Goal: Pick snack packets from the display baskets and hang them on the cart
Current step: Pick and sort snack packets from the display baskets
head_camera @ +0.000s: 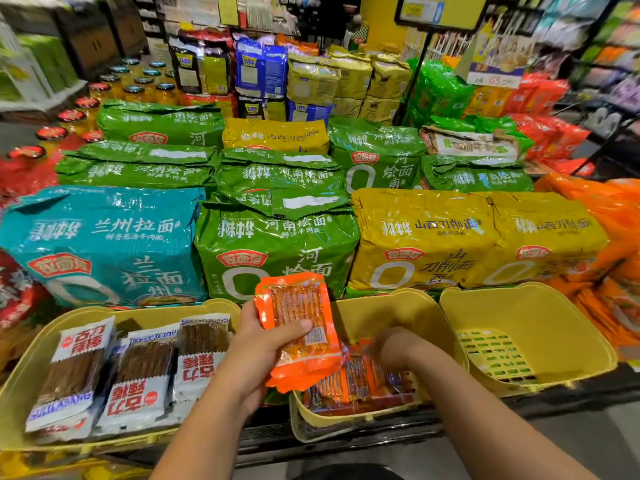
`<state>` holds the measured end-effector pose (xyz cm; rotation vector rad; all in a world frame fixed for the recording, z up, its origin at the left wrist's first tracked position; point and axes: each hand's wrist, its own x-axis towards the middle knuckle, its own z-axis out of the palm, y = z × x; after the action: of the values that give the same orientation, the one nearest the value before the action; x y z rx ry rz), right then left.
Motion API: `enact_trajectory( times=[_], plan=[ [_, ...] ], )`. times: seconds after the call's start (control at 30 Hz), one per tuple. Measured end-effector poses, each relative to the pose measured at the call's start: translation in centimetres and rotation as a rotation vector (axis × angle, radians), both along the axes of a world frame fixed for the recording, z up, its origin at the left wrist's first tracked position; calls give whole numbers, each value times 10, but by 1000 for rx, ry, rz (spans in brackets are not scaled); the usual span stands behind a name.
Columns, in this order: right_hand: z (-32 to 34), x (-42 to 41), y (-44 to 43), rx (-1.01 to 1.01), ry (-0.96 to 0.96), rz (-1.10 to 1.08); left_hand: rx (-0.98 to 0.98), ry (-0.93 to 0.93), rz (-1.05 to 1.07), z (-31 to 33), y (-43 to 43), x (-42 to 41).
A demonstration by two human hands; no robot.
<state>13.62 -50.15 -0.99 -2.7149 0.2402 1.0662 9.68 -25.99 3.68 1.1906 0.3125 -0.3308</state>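
Over middle basket (381,313) | left hand (263,348) grips orange packets (298,313), clear window, barcode | right hand (391,344) blurred, grasp unclear

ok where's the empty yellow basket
Head view, lower right: the empty yellow basket sits right of the middle basket holding orange packets, in front of the yellow noodle bags.

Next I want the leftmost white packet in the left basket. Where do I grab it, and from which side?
Pinch the leftmost white packet by its white top band, coming from above. It leans with that edge raised and clear, while a neighbour crowds its right side. The left hand is full of orange packets, so the right hand would likely do it.
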Motion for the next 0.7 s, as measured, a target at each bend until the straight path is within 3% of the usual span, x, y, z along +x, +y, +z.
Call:
enact_trajectory(
  times=[0.03,0.1,0.17,0.27,0.4,0.57,0.7],
  plan=[
    [11,0,1,183,-116,-155,-38,16,5,-1,-1,2],
    [41,-14,10,779,-274,-528,-139,50,3,-3,-4,5],
    [66,-28,17,1172,-233,-688,-163,56,-20,-4,-9,8],
    [75,-41,23,1194,-216,-588,-38,0,-106,-3,-18,10],
    [70,-41,19,1241,-216,-653,143,-58,-146,-6,-31,10],
    [59,-41,7,1318,-199,-855,29,1,-73,-6,-35,16],
    [56,-41,1,1315,-191,-823,92,-28,-121,-11,-33,18]
  ],
)
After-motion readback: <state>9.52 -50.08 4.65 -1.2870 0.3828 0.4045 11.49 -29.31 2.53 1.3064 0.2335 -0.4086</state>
